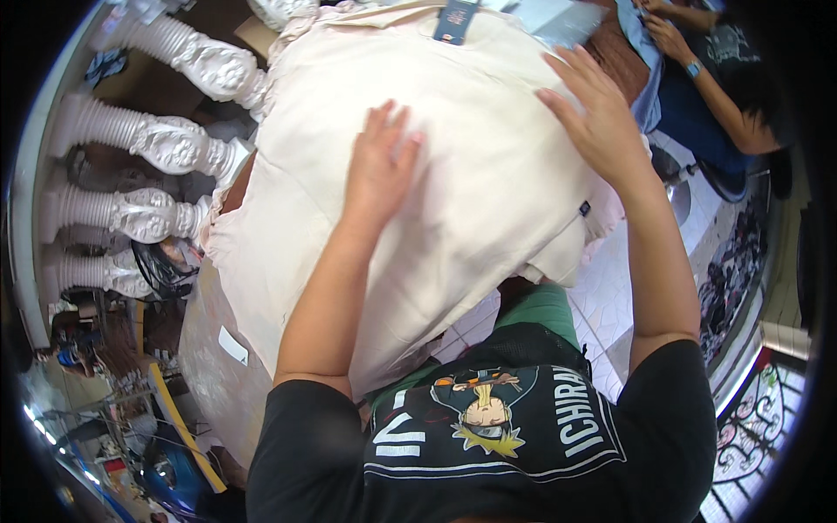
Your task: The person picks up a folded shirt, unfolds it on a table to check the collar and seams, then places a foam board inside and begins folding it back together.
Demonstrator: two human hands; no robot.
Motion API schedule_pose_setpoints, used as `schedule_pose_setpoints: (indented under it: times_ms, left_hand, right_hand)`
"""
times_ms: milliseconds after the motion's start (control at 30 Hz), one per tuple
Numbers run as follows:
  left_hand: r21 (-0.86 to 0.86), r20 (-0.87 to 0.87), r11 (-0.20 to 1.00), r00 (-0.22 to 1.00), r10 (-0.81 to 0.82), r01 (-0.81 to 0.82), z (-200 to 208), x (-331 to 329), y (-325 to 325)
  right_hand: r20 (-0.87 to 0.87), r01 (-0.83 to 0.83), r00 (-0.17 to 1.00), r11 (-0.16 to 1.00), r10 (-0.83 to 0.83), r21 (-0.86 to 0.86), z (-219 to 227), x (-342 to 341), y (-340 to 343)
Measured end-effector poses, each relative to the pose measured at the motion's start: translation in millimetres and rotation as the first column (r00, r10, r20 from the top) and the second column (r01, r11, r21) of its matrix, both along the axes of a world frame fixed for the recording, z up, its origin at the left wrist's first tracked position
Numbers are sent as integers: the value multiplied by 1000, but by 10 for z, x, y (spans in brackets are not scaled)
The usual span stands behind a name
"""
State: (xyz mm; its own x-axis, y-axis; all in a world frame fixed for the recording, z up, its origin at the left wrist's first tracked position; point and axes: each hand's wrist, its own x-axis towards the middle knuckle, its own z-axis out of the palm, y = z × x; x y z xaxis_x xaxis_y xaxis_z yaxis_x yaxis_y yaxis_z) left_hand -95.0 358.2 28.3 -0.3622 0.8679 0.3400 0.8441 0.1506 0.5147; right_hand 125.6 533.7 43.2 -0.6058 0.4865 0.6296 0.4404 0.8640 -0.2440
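Observation:
A cream garment (471, 113), which looks like a sweatshirt, lies spread over the table in front of me. A dark hang tag (456, 21) rests at its far end, and a small dark label (585, 209) shows near its right edge. My left hand (384, 161) is over the middle of the cloth, palm down, its fingers apart and a little blurred. Near the far right part of the garment is my right hand (600, 122), fingers stretched out and thumb spread. Neither hand holds anything; whether they press on the cloth I cannot tell.
White carved balusters (179, 144) line the left side. A bare tabletop corner (209, 322) carries a white paper slip (233, 345). At the far right a co-worker's hand (664, 35) handles blue cloth (641, 61). Dark scraps (737, 270) lie on the floor at right.

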Motion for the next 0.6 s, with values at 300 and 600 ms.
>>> schedule_pose_setpoints:
  times_ms: [300, 600]
  left_hand:
    - [-32, -102, 955, 951, 291, -295, 15, -1194, -616]
    - [-19, -138, 882, 875, 464, -471, -610, -1725, -214]
  right_hand:
    - [616, -109, 778, 992, 126, -65, 511, -1535, -72]
    - [534, -383, 787, 923, 310, 28, -79, -3423, -260]
